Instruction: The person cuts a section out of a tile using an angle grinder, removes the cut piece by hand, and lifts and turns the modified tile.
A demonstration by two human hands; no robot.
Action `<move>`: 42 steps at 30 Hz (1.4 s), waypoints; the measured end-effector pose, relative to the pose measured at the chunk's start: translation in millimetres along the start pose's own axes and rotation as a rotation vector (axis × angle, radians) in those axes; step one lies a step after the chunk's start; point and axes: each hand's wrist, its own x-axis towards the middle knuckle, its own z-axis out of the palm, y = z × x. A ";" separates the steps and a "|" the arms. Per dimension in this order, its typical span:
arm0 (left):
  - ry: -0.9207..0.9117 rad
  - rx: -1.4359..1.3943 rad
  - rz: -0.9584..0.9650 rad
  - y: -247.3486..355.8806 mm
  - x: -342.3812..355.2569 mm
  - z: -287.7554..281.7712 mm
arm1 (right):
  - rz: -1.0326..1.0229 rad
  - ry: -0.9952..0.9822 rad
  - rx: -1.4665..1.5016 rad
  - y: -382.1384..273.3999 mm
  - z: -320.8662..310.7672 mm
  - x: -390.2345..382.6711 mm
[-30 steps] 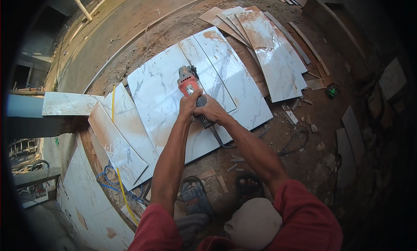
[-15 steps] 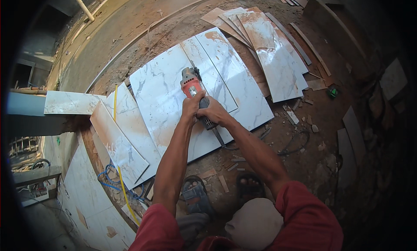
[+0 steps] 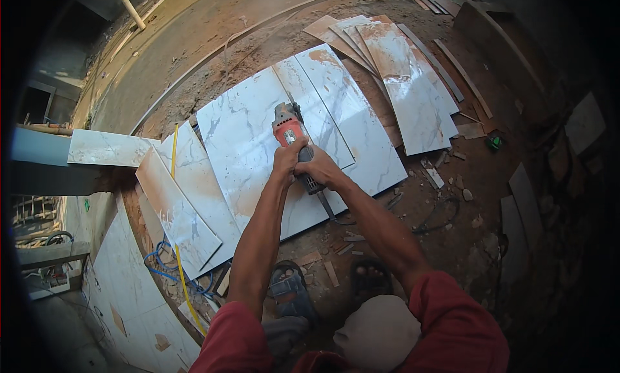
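Observation:
A red and dark grey angle grinder point(image 3: 289, 133) rests on a large white marble-patterned tile point(image 3: 239, 128), its head beside a straight narrow line running up the tile. My left hand point(image 3: 285, 157) is closed round the grinder's body. My right hand point(image 3: 318, 164) is closed round it just to the right and a little lower. The cord leaves the rear of the tool and runs down over the tile's near edge to the dirt. The grinder's disc is mostly hidden under its head.
Tile pieces point(image 3: 413, 102) lie stacked at right, others point(image 3: 174, 215) at left beside a yellow tape point(image 3: 174, 155) and blue hose point(image 3: 158, 263). A green object point(image 3: 494, 142) lies right, among debris. A long rail point(image 3: 187, 73) crosses behind; poles point(image 3: 132, 8) stand at top left. My sandalled feet point(image 3: 290, 286) are below.
The scene has shifted slightly right and down in the picture. The grinder and both hands keep nearly the same place on the tile, with the grip unchanged.

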 end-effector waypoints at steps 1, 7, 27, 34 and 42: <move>0.001 -0.002 0.001 -0.2 0.4 -0.2 | 0.026 -0.001 0.001 0.2 -0.7 1.4; -0.017 0.035 -0.016 -6.2 0.0 -5.2 | 0.001 -0.019 0.018 -3.2 3.0 -8.0; -0.020 0.014 0.049 -9.9 -11.6 -0.7 | 0.034 0.007 -0.053 -16.6 2.8 -24.7; -0.015 0.091 0.036 -19.2 -11.7 -4.3 | 0.022 0.009 -0.031 -17.0 6.1 -34.7; -0.015 0.103 0.033 -11.7 -13.0 -1.4 | 0.041 -0.007 -0.025 -12.9 1.4 -25.9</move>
